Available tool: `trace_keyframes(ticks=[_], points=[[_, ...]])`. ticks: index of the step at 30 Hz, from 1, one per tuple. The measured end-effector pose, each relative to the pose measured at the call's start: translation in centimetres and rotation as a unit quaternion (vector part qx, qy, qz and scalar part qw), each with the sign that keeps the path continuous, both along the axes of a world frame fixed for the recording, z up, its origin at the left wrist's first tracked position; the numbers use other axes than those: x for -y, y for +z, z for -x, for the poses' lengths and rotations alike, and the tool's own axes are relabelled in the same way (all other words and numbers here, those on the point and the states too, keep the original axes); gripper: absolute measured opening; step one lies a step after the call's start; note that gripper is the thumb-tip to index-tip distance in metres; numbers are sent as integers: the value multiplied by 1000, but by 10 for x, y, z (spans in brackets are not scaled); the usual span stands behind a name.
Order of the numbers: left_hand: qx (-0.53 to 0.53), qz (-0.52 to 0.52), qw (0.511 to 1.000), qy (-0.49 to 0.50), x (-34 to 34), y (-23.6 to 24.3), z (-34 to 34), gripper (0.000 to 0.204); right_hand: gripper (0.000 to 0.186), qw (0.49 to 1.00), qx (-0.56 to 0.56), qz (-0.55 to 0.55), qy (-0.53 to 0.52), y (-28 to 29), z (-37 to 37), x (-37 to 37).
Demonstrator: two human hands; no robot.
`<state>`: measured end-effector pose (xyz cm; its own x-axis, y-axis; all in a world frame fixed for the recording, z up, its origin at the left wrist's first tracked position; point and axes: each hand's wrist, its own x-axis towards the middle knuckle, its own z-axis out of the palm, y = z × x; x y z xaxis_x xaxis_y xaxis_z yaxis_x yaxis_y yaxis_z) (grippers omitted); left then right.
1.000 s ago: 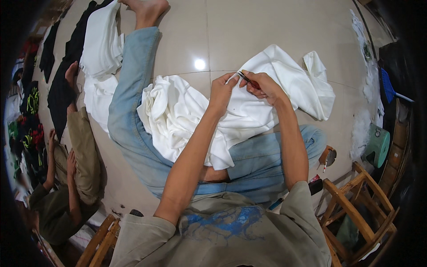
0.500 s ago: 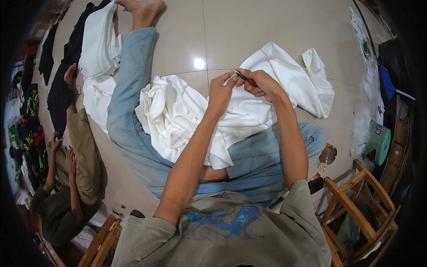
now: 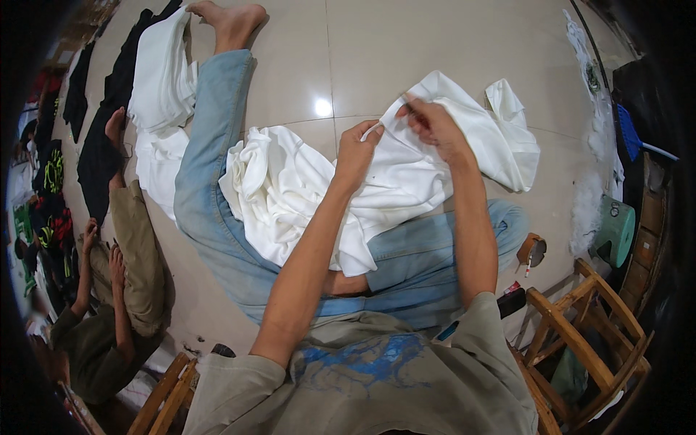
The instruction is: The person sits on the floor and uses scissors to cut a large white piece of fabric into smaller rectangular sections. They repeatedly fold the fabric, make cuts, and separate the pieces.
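Both hands, left [image 3: 357, 151] and right [image 3: 433, 125], pinch-grip the white cloth [image 3: 406, 174], stretched left-to-right across the lap

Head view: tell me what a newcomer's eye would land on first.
The big white garment heaped over the person's lap in blue jeans at the centre stands out most. Both hands pinch its edge up top, the left hand beside the right hand, which seems to hold a small tool. At the left edge, another person in khaki trousers sits by dark clothes on the tiled floor.
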<state>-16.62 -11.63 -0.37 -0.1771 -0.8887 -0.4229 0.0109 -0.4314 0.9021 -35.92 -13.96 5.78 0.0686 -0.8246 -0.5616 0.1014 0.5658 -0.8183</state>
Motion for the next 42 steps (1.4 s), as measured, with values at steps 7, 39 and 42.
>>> trace_keyframes(ticks=[7, 39, 42], points=[[197, 45, 973, -115, 47, 41, 37, 53, 40, 920, -263, 163, -242, -19, 72, 2], [425, 407, 750, -303, -70, -5, -73, 100, 18, 742, -585, 297, -135, 51, 93, -57], [434, 416, 677, -426, -65, 13, -126, 99, 18, 643, -654, 382, -117, 93, 139, -36]])
